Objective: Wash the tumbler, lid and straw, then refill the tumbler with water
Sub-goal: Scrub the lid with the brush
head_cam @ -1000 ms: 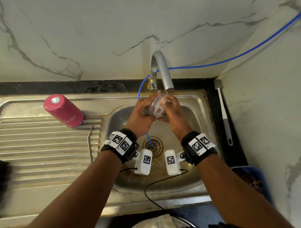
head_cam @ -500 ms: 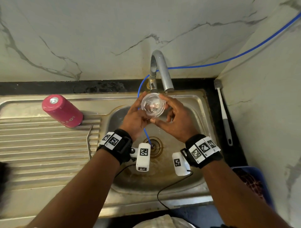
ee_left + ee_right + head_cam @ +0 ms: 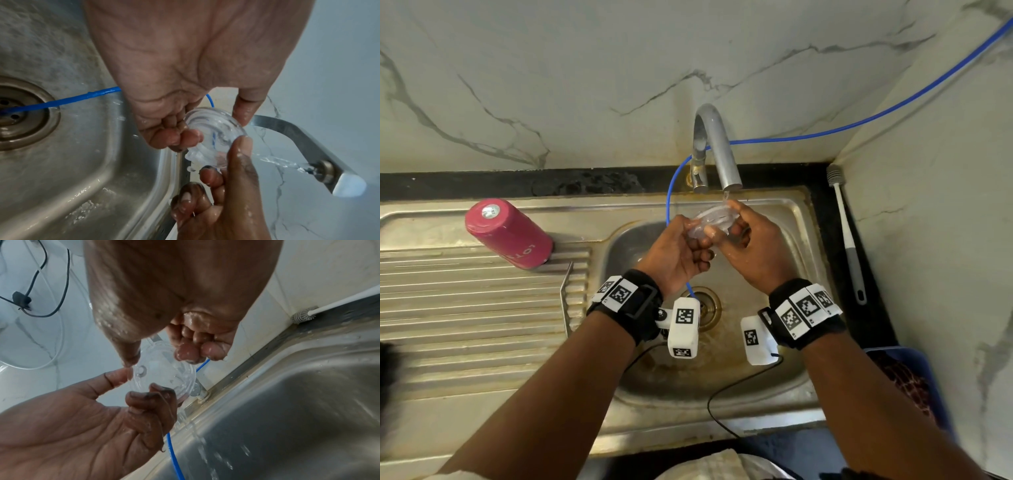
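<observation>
**Clear lid held under the running tap by both hands**

One steel sink [image 3: 796, 219] took up most of the head view, with one ribbed draining board [image 3: 465, 308] to its left and one drain [image 3: 705, 305] at the bottom of the basin. One grey tap [image 3: 717, 150] curved over the back rim, and water ran from its spout. One blue hose [image 3: 876, 116] ran along the wall, down past the tap and into the drain.

One pink tumbler [image 3: 512, 234] stood upside down on the draining board, well apart from the hands. One long-handled brush [image 3: 847, 240] lay on the dark counter to the right of the sink. One thin metal straw [image 3: 565, 294] lay at the edge of the draining board, next to the basin.

There were two hands and one clear lid [image 3: 714, 219]. The left hand [image 3: 678, 253] pinched the lid's near edge between thumb and curled fingers. The right hand [image 3: 750, 246] gripped the far edge with its thumb on top and fingers tucked beneath. The lid sat just below the spout, tilted, with the stream striking it.

Half a second earlier the lid had faced the camera as a full round disc, a little lower than the spout. Now it was tipped nearly edge-on and raised into the water. The tumbler, brush and straw had not moved.
</observation>
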The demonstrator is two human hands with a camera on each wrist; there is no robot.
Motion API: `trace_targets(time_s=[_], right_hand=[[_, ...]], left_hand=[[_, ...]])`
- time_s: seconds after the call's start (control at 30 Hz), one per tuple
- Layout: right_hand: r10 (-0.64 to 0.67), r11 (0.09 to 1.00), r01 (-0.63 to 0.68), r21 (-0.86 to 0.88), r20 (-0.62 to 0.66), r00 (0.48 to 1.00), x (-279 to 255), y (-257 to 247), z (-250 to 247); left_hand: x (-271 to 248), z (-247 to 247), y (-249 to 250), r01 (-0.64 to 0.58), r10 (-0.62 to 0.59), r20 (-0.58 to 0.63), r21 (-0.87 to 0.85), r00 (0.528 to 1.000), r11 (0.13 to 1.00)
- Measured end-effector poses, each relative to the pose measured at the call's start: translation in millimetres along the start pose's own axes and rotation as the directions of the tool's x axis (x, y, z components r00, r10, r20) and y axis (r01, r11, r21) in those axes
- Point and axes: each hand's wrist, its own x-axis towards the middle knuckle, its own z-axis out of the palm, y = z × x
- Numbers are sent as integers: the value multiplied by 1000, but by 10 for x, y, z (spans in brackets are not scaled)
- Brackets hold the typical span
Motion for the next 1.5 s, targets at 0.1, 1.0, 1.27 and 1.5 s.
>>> trace_targets(time_s=[0.1, 1.0, 1.27, 1.5], right_hand=[[88, 996, -87, 38, -17, 996, 4, 22, -6], [430, 522, -591, 615, 408, 805, -27, -44, 93], [433, 612, -503, 610, 275, 859, 4, -108, 65], [202, 903, -246, 353, 156, 967, -14, -95, -46]], left_hand=[[28, 30, 0, 12, -10, -34, 47, 999, 999], [104, 224, 0, -422, 511, 1, 565, 859, 709], [75, 38, -15, -441, 487, 78, 566, 870, 696], [37, -73, -75, -389, 459, -17, 504, 888, 771]])
